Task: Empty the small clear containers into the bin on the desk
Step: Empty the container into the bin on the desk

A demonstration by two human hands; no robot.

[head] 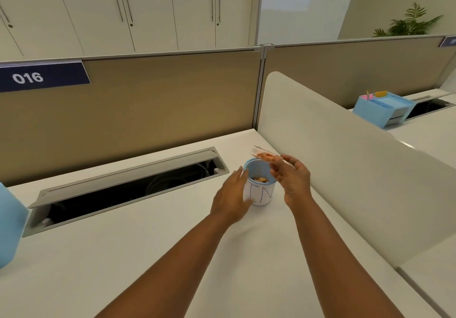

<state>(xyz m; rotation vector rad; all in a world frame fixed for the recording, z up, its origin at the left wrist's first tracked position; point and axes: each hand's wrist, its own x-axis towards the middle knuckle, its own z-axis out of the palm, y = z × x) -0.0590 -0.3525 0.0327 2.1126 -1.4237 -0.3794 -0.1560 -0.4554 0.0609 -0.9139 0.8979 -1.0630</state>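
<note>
A small blue mesh bin (260, 169) with a white paper label stands on the white desk (148, 256) near the side divider. Some orange-brown bits lie inside it. My right hand (293, 182) holds a small clear container (262, 154) tilted over the bin's far rim; orange bits show inside the container. My left hand (233, 196) rests against the bin's left side, fingers spread along it.
An open cable tray (128, 189) runs along the desk's back left. A light blue object (9, 224) sits at the left edge. A white divider (357, 169) borders the right side; a blue desk organiser (383, 107) stands on the neighbouring desk.
</note>
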